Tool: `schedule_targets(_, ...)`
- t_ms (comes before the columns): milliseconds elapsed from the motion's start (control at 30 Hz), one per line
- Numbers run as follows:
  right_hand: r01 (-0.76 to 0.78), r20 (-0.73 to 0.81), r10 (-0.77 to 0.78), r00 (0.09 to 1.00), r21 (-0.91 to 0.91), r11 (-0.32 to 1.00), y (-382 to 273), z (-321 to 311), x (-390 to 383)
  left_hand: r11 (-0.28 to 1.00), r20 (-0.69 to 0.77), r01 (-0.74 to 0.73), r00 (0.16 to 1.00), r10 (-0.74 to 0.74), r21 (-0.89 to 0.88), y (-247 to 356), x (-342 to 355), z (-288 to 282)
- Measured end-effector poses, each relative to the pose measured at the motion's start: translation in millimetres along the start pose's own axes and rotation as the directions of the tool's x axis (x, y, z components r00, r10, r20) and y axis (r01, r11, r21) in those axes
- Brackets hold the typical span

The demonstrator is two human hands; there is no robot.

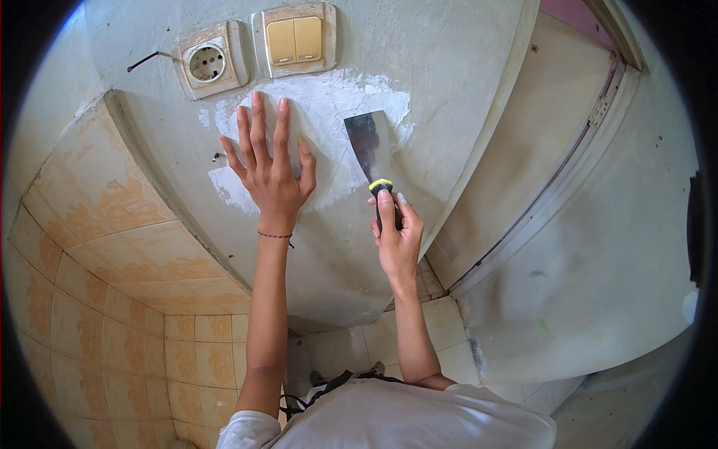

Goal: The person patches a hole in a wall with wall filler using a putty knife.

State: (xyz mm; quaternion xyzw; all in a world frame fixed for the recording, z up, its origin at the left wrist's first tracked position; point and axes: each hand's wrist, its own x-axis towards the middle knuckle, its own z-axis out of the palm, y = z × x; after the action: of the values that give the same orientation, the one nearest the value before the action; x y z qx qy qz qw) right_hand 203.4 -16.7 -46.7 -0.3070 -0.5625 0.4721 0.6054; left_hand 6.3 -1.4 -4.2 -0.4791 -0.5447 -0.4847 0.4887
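My left hand [274, 168] lies flat with spread fingers against the grey wall, over a rough patch of white filler [340, 105]. A thin dark cord circles that wrist. In my right hand [398, 232] is a putty knife [374, 146], gripped by its black handle with a yellow collar. Its broad metal blade points up and lies at the right part of the white patch; whether the edge touches the wall I cannot tell. The blade carries whitish smears.
Above the patch are a wall socket [206, 63] and a double light switch [295, 40]. A nail [143, 61] sticks out left of the socket. Orange-patterned tiles [112, 179] cover the lower left wall. To the right stands a pale door [523, 135] in its frame.
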Motion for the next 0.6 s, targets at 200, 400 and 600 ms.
schedule_targets(200,0.02,-0.002,-0.02,1.0,0.032,0.999,-7.5,6.9,1.6,1.0,0.002,0.0,1.0,0.0,-0.004,-1.0,0.9,-1.5)
schedule_targets(400,0.001,0.0,-0.001,1.0,0.009,1.0,-9.7,4.4,-1.3,1.0,0.0,-0.001,1.0,0.001,-0.015,-0.8,1.0,-1.0)
schedule_targets(600,-0.033,0.02,0.033,0.999,-0.001,0.999,-6.0,-0.3,-2.2,1.0,-0.001,0.001,1.0,-0.001,-0.006,-0.4,-0.8,0.4)
